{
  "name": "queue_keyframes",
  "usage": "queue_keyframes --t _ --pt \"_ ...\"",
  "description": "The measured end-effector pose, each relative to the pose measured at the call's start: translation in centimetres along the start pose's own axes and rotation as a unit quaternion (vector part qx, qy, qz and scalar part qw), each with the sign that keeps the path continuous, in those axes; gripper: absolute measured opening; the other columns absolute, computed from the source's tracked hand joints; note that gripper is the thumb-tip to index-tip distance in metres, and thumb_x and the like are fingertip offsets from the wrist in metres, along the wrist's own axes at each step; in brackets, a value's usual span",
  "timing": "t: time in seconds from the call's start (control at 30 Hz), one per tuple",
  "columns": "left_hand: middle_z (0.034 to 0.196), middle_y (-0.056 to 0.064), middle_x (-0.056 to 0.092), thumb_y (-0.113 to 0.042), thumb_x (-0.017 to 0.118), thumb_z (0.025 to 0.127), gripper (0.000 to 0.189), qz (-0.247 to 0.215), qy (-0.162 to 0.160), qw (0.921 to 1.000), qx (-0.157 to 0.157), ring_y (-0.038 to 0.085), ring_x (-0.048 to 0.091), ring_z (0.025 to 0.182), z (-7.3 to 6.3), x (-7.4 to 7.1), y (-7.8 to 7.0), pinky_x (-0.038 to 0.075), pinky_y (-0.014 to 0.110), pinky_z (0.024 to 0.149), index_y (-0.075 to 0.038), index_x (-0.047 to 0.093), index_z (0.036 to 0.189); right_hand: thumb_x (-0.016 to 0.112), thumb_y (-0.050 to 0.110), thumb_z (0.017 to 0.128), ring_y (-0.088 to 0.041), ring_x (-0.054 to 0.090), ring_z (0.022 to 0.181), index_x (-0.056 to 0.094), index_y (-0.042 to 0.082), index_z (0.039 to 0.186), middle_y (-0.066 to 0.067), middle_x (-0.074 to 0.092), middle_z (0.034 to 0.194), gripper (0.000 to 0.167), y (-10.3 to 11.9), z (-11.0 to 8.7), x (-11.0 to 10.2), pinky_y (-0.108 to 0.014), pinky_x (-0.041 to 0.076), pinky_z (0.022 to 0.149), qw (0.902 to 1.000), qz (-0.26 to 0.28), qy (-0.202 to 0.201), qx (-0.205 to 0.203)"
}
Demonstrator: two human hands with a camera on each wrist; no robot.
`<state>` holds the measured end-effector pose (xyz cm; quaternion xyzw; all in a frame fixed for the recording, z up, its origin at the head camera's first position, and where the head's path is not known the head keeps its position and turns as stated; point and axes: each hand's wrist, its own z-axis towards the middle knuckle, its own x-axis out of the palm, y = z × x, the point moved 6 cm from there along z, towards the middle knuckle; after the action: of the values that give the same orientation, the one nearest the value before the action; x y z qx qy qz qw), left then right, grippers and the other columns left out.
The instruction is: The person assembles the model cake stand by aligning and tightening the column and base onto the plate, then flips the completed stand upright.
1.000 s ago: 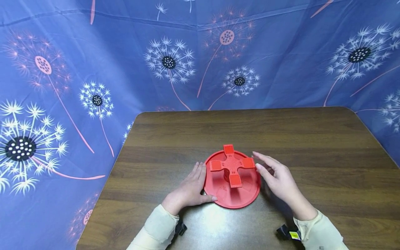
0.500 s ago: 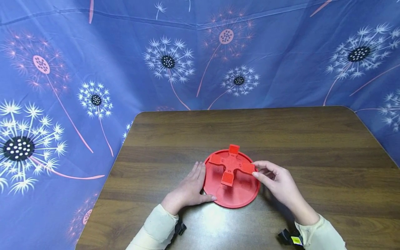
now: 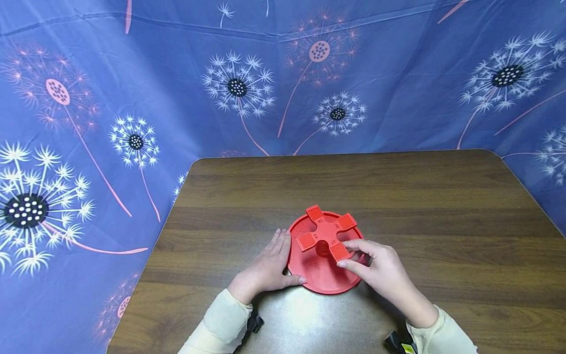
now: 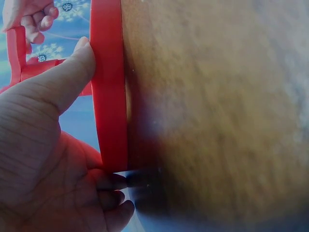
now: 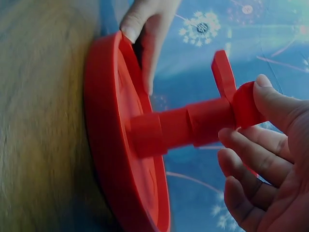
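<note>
**Red stand (image 3: 324, 250) on desk (image 3: 221, 221), both hands in contact**

The stand is red throughout and sits on the near half of the wood-grain desk, close to the middle from side to side. It has three visible parts. The base (image 5: 111, 145) is a wide, round dish with a raised rim, lying flat. From its centre rises a post (image 5: 176, 128) of stepped sections, differing in thickness. On top sits a four-armed cross (image 3: 327, 230), its arms ending in squared, brighter red tips. Small dark characters mark the arms; they are too small to read reliably. The arms point diagonally in the head view.

The left hand (image 3: 267, 268) is spread along the left of the base, fingers extended together against the edge, thumb apart on the near rim. The right hand (image 3: 382, 263) pinches the tip of the cross's near right arm between thumb and fingers.

A blue dandelion-print cloth (image 3: 274, 64) hangs behind the desk.
</note>
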<state>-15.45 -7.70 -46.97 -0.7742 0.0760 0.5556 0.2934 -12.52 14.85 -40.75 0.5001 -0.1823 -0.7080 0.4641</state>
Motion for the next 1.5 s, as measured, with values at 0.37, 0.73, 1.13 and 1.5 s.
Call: queue_keyframes --t 0.37,0.73,1.13,1.5 --pt "0.159 0.024 0.012 -0.062 0.066 0.083 0.112 0.0 0.004 1.0 -0.004 0.034 0.005 0.148 -0.1 0.0 0.0 0.015 0.04 0.119 0.006 0.012 0.153 0.092 0.028 0.06 0.001 0.054 0.06 0.073 0.014 0.09 0.009 0.063 0.069 0.037 1.6 -0.2 1.6 -0.015 0.045 0.054 0.9921 -0.109 -0.043 -0.044" --pt "0.16 0.024 0.01 -0.061 0.066 0.083 0.112 -0.005 0.004 1.0 -0.006 0.034 0.004 0.148 0.0 0.0 0.1 0.015 0.039 0.119 0.006 0.011 0.153 0.092 0.023 0.06 0.002 0.051 0.058 0.075 0.014 0.096 0.012 0.065 0.072 0.041 1.7 -0.3 0.8 -0.011 0.041 0.051 0.9911 -0.098 -0.071 -0.055" --pt "0.16 0.023 0.01 -0.063 0.066 0.083 0.112 -0.008 0.009 0.9999 -0.011 0.033 0.003 0.148 0.0 -0.1 0.1 0.015 0.039 0.119 0.004 0.011 0.154 0.078 -0.004 0.077 -0.003 0.048 0.063 0.072 0.008 0.113 0.0 0.067 0.1 0.038 -0.5 1.3 -2.9 -0.013 0.041 0.055 0.9924 -0.045 -0.113 -0.017" --pt "0.16 0.023 0.01 -0.063 0.066 0.083 0.112 -0.007 0.009 0.9999 -0.011 0.033 0.004 0.148 0.0 0.0 0.2 0.016 0.04 0.119 0.004 0.011 0.154 0.071 0.0 0.086 -0.009 0.056 0.066 0.069 0.007 0.121 -0.001 0.069 0.093 0.035 -3.0 1.0 -1.9 -0.02 0.047 0.057 0.9977 0.02 -0.016 0.063"
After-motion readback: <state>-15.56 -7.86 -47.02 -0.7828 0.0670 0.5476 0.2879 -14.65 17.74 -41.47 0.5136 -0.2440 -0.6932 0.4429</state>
